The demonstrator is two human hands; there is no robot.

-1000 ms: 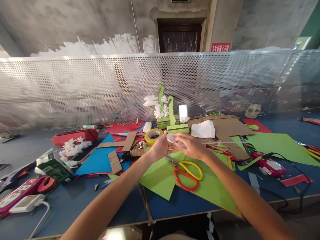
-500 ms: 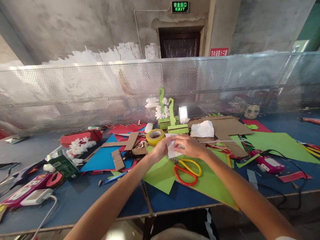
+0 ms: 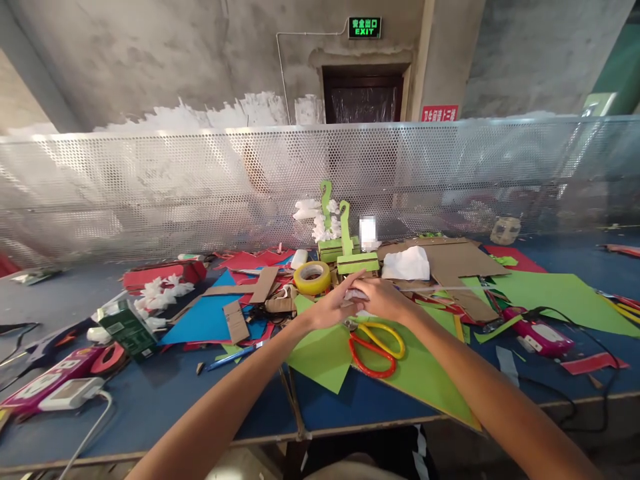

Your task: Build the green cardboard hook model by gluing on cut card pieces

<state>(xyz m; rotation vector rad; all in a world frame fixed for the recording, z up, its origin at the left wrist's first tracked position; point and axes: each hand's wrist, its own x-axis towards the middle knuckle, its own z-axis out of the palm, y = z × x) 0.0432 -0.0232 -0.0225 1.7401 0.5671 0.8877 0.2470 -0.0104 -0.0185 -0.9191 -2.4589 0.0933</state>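
Above the green paper [image 3: 320, 357], my left hand [image 3: 330, 310] and my right hand [image 3: 385, 299] press together, fingers closed around a white tissue [image 3: 356, 293]. Only small parts of the tissue show between the fingers; the rest is covered. Just below them lie scissors [image 3: 379, 375] with one red and one yellow handle, their blades mostly hidden under my hands. Beyond my hands stand two green cardboard pieces [image 3: 357, 264] with curved necks, the farther one bearing white crumpled tufts [image 3: 326, 230]. A roll of yellow tape [image 3: 311, 287] sits left of them.
More white tissue [image 3: 406, 263] rests on brown cardboard [image 3: 453, 257] at the right. To the left are blue paper [image 3: 200, 320], a blue pen [image 3: 233, 357], a dark green box [image 3: 127, 330] and a magenta power strip [image 3: 60, 377]. A perforated metal screen [image 3: 200, 187] borders the table's back.
The tissue hung flat between my hands before; now it is gathered up and mostly covered. My hands have come together over it, and the view has tilted slightly upward.
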